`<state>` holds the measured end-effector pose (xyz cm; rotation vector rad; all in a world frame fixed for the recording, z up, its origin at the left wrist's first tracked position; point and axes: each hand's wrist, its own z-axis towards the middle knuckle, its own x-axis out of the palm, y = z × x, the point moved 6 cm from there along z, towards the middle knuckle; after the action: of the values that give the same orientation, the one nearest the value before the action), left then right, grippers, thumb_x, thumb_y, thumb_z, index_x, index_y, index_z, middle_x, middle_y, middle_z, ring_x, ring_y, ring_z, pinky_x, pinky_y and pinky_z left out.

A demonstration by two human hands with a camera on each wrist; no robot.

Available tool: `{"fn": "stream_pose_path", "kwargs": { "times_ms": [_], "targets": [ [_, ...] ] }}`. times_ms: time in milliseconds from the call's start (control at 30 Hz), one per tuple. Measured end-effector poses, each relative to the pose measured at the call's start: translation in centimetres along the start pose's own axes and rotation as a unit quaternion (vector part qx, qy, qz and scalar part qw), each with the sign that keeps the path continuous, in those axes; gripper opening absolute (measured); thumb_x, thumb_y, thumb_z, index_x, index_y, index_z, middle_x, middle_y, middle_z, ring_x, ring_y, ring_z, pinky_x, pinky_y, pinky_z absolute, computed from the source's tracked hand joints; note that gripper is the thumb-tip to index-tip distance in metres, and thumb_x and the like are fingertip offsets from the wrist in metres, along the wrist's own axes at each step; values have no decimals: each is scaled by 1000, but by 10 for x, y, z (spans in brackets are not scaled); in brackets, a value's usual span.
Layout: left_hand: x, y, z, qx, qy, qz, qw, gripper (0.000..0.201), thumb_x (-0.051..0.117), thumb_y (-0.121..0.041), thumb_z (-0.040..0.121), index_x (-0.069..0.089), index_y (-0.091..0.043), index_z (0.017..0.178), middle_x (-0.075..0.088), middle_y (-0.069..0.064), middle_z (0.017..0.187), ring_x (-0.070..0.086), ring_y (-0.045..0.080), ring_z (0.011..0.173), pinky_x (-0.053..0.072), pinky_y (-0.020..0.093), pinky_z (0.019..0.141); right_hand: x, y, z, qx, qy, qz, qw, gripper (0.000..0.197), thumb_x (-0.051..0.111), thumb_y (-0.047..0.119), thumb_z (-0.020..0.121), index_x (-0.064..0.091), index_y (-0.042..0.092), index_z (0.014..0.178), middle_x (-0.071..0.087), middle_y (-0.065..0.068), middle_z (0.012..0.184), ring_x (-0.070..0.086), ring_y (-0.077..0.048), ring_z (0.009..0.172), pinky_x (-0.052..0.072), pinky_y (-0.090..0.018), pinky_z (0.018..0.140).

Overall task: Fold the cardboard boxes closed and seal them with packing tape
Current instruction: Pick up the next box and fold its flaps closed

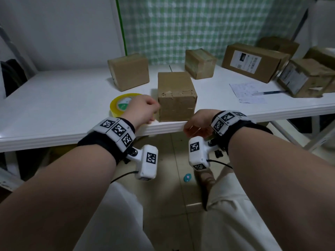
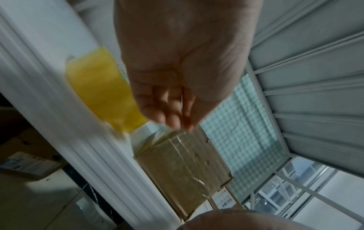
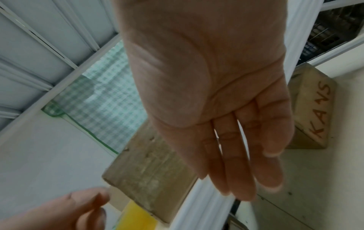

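The right hand point(image 3: 212, 96) hangs loose-fingered beside a cardboard box point(image 3: 149, 168) near yellow tape point(image 3: 135, 217).

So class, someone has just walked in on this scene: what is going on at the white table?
A person stands at the white table with a closed brown cardboard box at its front edge. The left hand is beside the yellow roll of packing tape, fingers loosely curled; clear tape already runs across the box. The right hand hangs open at the table edge, holding nothing. More cardboard boxes stand further back.
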<state>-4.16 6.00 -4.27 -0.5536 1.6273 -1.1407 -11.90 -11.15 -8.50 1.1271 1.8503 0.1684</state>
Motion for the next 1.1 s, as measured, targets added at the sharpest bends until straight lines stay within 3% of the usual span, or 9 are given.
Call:
{"fn": "stream_pose_path", "kwargs": {
  "times_ms": [133,233,400,500,600,733,867,967,1100],
  "targets": [
    [55,16,-5,-74,252,42,964,12,55,-19,94,65,-12,92,64,4,77,58,12,57,49,19,49,15,-25,26,16,31,16,999,17,63,19,88,69,9,99,72,-8,98,63,-21,79,50,-28,69],
    [93,45,-1,-126,325,63,935,14,52,-20,96,64,-13,94,64,3,80,58,12,61,49,19,50,27,-55,48,41,53,8,998,19,58,22,92,69,7,97,71,-5,96,63,-22,84,49,-31,75],
    [156,107,17,-201,347,90,912,12,52,-21,96,61,-13,98,61,3,83,55,11,63,46,21,53,49,-130,93,107,49,105,987,15,57,15,93,69,8,87,70,-7,83,62,-20,69,49,-28,61],
    [193,145,26,-238,364,107,894,12,53,-23,95,59,-14,101,59,2,84,55,13,67,45,24,56,70,-169,126,113,59,119,985,20,55,14,94,65,13,76,72,-9,88,65,-22,71,53,-31,66],
    [230,179,35,-283,369,122,877,10,51,-18,95,56,-9,99,56,4,83,54,15,67,45,26,61,92,-207,155,117,67,110,985,15,57,15,92,69,7,92,73,-11,95,69,-25,79,56,-38,79],
    [271,221,49,-345,362,139,854,14,49,-13,96,55,-9,84,53,5,75,50,17,59,40,27,57,119,-254,185,158,66,119,978,27,58,15,90,68,-8,101,71,-22,102,61,-27,76,48,-35,70],
    [308,259,62,-349,368,191,841,15,49,-15,96,57,-5,105,56,8,84,52,17,63,43,27,58,138,-287,211,178,71,93,977,24,56,13,90,71,-5,95,72,-19,102,65,-27,78,52,-33,69],
    [335,280,70,-327,389,219,833,27,48,-16,97,57,-1,118,55,14,102,53,24,81,48,33,69,149,-307,232,177,88,84,977,13,54,10,92,57,5,80,68,-24,108,51,-20,64,37,-22,52],
    [367,297,78,-296,408,258,824,35,45,-16,99,52,-6,132,54,11,116,55,25,104,50,36,83,153,-332,246,219,83,180,955,10,61,11,87,54,14,80,60,-6,80,51,-10,56,40,-16,35]
  ]
}}
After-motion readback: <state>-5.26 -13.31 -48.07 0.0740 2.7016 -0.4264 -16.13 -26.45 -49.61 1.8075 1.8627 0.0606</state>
